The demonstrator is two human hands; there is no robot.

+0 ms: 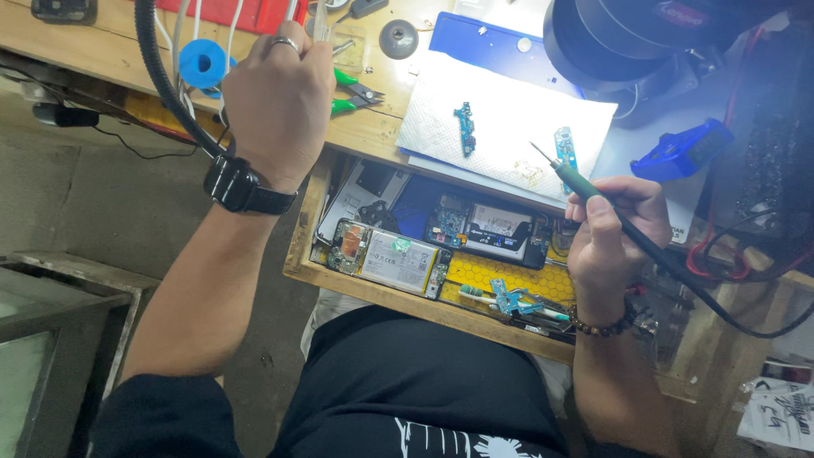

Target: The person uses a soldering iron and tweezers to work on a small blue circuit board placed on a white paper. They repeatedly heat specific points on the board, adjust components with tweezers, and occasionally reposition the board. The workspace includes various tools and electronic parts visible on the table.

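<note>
The right hand (612, 233) is closed around a soldering iron (593, 193), held like a pen, its tip up and pointing toward the white mat (509, 127) at the front edge of the surface (373, 127). The tip hangs in the air, just short of the small blue board (565, 149) on the mat's right edge and not touching it. The left hand (275, 102) is raised near the surface's left end, fingers pinched on thin pale strands by the blue spool (202, 62); I'd take them for solder wire, though I cannot tell for sure.

It looks like the pause before a joint: iron ready, wire being fetched. The next move would call for bringing wire and tip together on one small pad, with a steady hand and a light touch.

A second blue board (465, 127) lies mid-mat, apart from the first. Below the front edge an open drawer (339, 271) holds opened phones (390, 254) and loose parts. Green-handled cutters (352, 93) lie just right of the left hand. A thick black hose (161, 76) curves past the left wrist, and the iron's cord (712, 301) trails off right; either could snag. A dark round lamp or scope head (619, 42) overhangs the far right corner, crowding the mat from above.
</note>
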